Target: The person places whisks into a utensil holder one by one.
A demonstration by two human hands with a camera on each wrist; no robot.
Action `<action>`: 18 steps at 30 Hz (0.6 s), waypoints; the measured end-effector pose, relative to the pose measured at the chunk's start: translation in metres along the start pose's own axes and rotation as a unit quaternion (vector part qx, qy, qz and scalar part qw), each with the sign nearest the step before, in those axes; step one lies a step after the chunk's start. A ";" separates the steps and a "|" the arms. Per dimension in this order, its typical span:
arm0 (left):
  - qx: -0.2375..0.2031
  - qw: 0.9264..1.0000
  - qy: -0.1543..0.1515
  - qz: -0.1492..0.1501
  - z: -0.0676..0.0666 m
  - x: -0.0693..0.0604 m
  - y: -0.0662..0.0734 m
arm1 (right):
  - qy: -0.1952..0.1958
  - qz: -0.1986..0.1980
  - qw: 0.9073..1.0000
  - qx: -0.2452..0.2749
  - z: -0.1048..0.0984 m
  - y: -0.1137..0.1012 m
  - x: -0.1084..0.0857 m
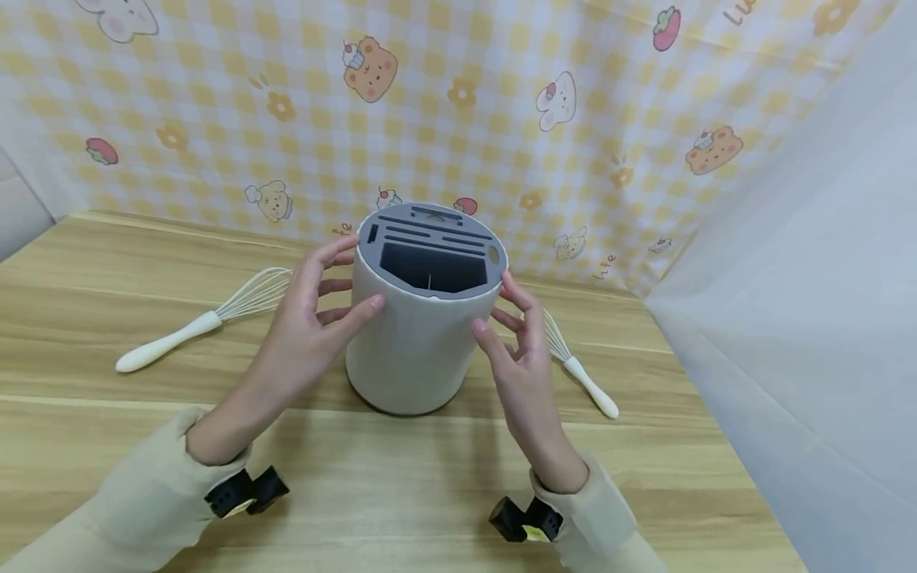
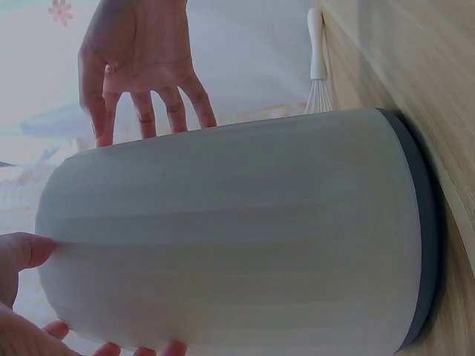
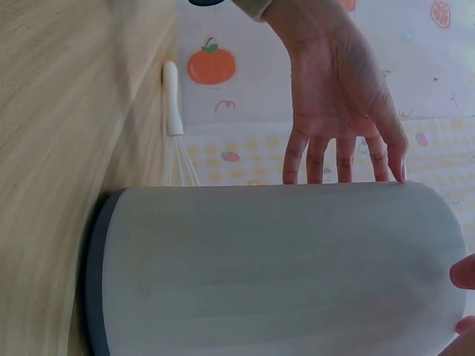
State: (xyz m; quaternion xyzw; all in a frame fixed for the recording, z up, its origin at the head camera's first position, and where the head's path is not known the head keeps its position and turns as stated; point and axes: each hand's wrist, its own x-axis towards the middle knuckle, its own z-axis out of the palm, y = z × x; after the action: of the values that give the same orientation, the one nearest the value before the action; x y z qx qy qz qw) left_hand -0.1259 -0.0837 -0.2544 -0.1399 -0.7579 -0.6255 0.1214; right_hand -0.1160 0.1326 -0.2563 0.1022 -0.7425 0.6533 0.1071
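Observation:
A tall off-white cylindrical knife block (image 1: pixel 411 350), with a dark grey slotted top, stands upright on the wooden table. My left hand (image 1: pixel 308 326) touches its upper left side, thumb at the front near the rim, fingers spread along the side. On the opposite side, my right hand (image 1: pixel 526 358) touches the wall with its fingertips, thumb towards the front. Both wrist views show the fingers mostly straight against the smooth wall (image 2: pixel 237 230). The top has narrow slits, small holes and one large dark opening; no knives show in it.
A white-handled whisk (image 1: pixel 168 342) lies left of the block, its wires partly behind my left hand. Another whisk (image 1: pixel 591 386) lies on the right, partly hidden by my right hand. A yellow checked cloth (image 1: pixel 458 119) hangs behind the table (image 1: pixel 423 493); a white sheet (image 1: pixel 795 239) hangs at right.

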 end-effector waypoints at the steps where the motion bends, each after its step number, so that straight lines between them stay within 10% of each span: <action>1: 0.001 1.000 -0.001 0.001 0.000 0.000 0.000 | 0.000 0.001 1.000 0.000 -0.001 0.000 -0.001; 18: 0.014 1.000 -0.011 0.005 0.002 -0.002 0.002 | -0.009 -0.004 0.999 -0.046 -0.003 -0.004 -0.005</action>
State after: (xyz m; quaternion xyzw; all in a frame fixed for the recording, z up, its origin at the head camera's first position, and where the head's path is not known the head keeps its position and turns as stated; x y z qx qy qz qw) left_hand -0.1231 -0.0812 -0.2536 -0.1484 -0.7671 -0.6129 0.1182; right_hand -0.1103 0.1347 -0.2535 0.1062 -0.7722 0.6172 0.1072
